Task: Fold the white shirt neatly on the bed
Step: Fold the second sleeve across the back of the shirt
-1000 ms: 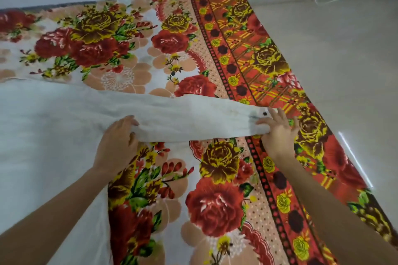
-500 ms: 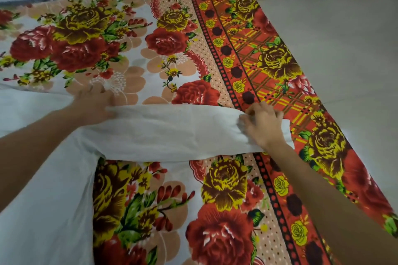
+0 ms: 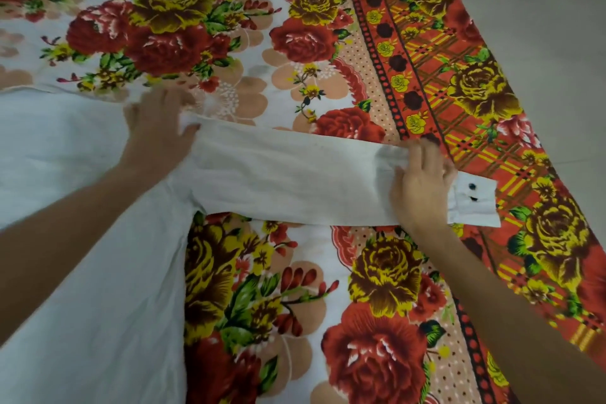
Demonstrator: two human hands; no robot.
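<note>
White shirt [image 3: 82, 289] lies spread on the bed [image 3: 377, 272], its body filling the 8 o'clock quarter of the view and one sleeve [image 3: 295, 180] stretched out flat. We record the sleeve's long axis as running from 9 o'clock to 3 o'clock, dipping slightly toward 4, with the buttoned cuff [image 3: 475, 207] at the 3 o'clock end. The left hand [image 3: 157, 134] rests at the shoulder end, fingers [image 3: 164, 102] spread and laid flat on the cloth, gripping nothing that we can see; blur limits this finding. The right hand [image 3: 423, 184] lies on the sleeve just inboard of the cuff, fingers [image 3: 426, 154] reaching to its far edge at 12 o'clock; whether they pinch that edge we cannot tell. In our judgement the sleeve is not yet folded over the body, toward 9 o'clock. The right hand, nearer the free end, is placed to carry it while the left anchors the shoulder.
</note>
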